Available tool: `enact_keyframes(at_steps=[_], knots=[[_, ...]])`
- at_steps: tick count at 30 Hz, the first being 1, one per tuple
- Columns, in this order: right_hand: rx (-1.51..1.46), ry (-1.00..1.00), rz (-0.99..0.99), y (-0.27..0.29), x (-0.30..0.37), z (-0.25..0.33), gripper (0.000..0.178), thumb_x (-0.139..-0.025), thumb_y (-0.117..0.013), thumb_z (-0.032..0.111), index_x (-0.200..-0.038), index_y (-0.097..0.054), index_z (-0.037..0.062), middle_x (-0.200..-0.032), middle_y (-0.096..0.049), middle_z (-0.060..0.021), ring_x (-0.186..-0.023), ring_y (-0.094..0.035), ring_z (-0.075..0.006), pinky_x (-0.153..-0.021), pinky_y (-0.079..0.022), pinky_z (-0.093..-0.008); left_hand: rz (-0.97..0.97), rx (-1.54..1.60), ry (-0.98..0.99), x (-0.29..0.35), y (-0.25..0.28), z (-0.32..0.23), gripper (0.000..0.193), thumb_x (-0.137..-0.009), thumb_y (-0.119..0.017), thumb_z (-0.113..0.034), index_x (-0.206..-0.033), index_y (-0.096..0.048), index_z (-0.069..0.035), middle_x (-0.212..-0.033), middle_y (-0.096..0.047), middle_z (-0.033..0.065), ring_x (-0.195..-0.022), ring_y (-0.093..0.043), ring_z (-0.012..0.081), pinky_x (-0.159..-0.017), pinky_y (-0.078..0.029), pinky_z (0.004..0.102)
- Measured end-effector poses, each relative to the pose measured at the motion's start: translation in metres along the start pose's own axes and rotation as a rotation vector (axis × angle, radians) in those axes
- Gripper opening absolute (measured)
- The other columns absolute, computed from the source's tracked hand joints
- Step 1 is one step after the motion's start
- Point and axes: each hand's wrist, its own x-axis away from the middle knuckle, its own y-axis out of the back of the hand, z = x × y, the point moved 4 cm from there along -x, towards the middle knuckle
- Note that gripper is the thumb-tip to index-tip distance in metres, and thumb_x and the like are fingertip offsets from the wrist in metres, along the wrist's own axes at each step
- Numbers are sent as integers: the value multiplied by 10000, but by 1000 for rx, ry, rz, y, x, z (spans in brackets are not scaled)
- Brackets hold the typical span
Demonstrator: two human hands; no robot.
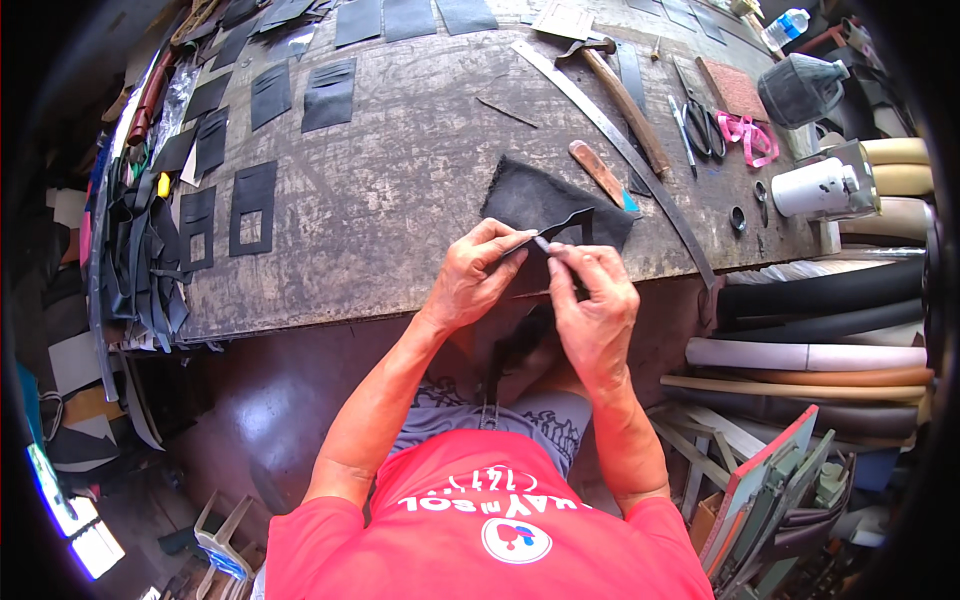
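Observation:
Over the near edge of the table, my left hand pinches a thin black leather piece with a cut-out window, holding it raised and tilted. My right hand is closed on a small, pale, stick-like thing whose tip meets the leather's edge between my two hands. Its exact kind is too small to tell, and my fingers hide part of it. Beneath and beyond the raised piece lies a dark, fuzzy-surfaced sheet. A wooden-handled knife rests at that sheet's far right corner.
A long metal ruler and a hammer lie right of the sheet. Farther right are black scissors, a pink ribbon-like loop and a white can. Cut black pieces are spread at left. Material rolls stack beside the table.

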Motion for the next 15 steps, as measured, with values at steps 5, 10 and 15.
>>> enact_keyframes(at_steps=[5, 10, 15], knots=[[-7, 5, -38, 4, -6, -1, 182, -823, -732, -23, -994, -735, 40, -900, -673, -100, -850, -651, -274, -779, -523, -380, 1, -5, 0, -1, 0, -2, 258, -913, -674, -6, -1168, -713, -10, -960, -657, 111, -842, -658, 219, -735, -523, 312], [-87, 57, 48, -7, 8, 12, 180, -801, -751, -9, -972, -730, 42, -896, -655, -107, -842, -643, -281, -757, -509, -377, 14, 33, 46, -1, 0, -1, 266, -908, -676, 3, -1172, -712, -9, -959, -656, 115, -842, -660, 220, -730, -522, 308], [97, 28, 5, 2, -9, -11, 154, -828, -728, 9, -977, -724, 48, -889, -658, -101, -847, -643, -284, -773, -505, -398, -2, -13, 0, -1, 0, -1, 272, -903, -679, 3, -1172, -714, -13, -956, -656, 113, -846, -659, 221, -741, -523, 312]])
